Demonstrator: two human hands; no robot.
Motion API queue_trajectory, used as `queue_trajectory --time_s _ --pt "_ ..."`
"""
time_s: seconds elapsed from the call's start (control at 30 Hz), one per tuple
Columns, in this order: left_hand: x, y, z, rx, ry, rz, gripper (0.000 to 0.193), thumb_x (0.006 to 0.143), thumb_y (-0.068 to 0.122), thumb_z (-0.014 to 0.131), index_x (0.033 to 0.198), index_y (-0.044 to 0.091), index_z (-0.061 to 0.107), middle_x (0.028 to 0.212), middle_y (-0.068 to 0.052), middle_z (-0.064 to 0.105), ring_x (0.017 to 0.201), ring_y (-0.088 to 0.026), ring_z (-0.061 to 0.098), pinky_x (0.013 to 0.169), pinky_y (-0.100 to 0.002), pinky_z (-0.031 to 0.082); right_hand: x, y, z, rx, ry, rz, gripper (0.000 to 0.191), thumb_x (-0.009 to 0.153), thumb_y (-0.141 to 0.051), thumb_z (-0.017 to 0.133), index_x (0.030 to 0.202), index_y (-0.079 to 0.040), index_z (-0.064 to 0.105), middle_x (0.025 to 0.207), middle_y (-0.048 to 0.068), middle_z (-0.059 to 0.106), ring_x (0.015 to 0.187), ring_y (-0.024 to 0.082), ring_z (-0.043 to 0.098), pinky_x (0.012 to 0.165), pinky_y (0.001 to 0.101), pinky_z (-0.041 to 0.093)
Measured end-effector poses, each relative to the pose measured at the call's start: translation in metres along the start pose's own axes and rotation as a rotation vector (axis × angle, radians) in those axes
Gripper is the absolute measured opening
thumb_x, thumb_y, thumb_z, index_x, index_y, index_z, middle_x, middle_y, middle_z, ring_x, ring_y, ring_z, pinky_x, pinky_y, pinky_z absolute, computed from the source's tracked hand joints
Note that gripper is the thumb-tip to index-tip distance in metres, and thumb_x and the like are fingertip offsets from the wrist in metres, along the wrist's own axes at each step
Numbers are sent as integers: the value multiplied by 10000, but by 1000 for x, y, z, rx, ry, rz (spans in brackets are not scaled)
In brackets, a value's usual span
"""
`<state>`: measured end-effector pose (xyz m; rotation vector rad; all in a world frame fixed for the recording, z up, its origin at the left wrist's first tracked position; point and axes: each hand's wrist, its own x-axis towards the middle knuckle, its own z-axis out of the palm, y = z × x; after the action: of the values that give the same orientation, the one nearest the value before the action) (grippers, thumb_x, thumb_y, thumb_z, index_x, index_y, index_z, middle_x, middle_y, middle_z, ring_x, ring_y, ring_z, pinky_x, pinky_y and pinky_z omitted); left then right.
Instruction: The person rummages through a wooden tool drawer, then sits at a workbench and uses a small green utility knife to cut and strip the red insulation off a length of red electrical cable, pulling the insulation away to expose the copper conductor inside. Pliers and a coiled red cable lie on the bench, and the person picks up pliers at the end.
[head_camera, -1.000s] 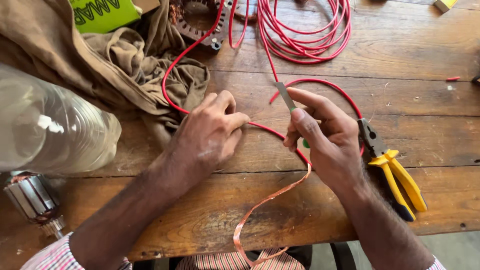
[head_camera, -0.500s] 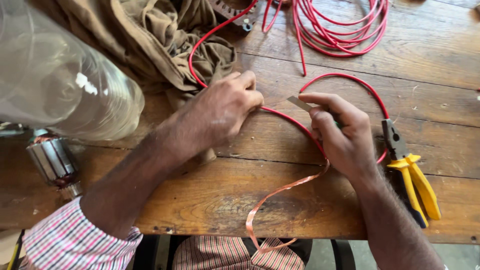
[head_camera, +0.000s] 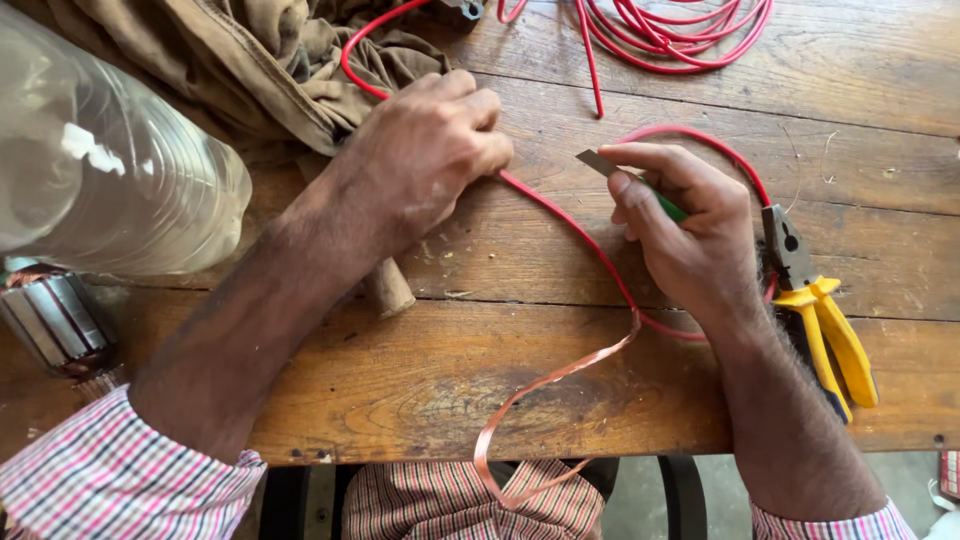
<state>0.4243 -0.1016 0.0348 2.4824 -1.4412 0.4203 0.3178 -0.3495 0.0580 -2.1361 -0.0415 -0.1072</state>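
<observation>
Copper strand (head_camera: 540, 385), stripped bare, curls off the near edge of the worn wooden bench (head_camera: 420, 380), where its red insulation has been pared away. His right hand (head_camera: 690, 240) is closed on a thin flat blade (head_camera: 597, 164), tip angled at the red wire (head_camera: 560, 215). His left hand (head_camera: 425, 155) is clamped over that wire, pinning it flat for the cut. Yellow-handled pliers (head_camera: 825, 325) lie just beside his right wrist. Farther off sit a ribbed clear plastic bottle (head_camera: 110, 170), crumpled brown cloth (head_camera: 260, 60) and coiled red cable (head_camera: 680, 30).
</observation>
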Motion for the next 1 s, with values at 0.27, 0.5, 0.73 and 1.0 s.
queue_trajectory --time_s 0.27,0.5,0.73,1.0 --pt "7 -9 5 -182 -38 0 140 917 -70 634 951 18 739 908 -101 668 880 -228 599 823 -334 563 -2 -16 9 -232 33 -81 246 1028 -111 687 1269 -76 726 811 50 714 729 62 678 659 245 533" --pt "5 -10 -3 -333 49 8 69 850 53 703 809 0 686 878 -119 639 916 -280 612 873 -415 537 1 -18 17 -396 41 -290 215 1015 -147 737 1223 -93 747 957 141 751 801 195 750 720 326 565" --pt "4 -12 -6 -374 81 -23 152 861 128 725 761 25 674 861 -109 623 924 -283 615 878 -426 525 5 -12 22 -435 10 -330 201 1011 -140 738 1207 -98 757 978 139 759 797 219 751 722 339 572" --pt "6 -9 0 -332 71 -79 361 890 343 813 719 48 697 858 -102 618 930 -274 607 888 -438 516 3 -6 24 -446 5 -364 189 1011 -111 748 1198 -85 760 973 141 752 807 220 745 738 333 570"
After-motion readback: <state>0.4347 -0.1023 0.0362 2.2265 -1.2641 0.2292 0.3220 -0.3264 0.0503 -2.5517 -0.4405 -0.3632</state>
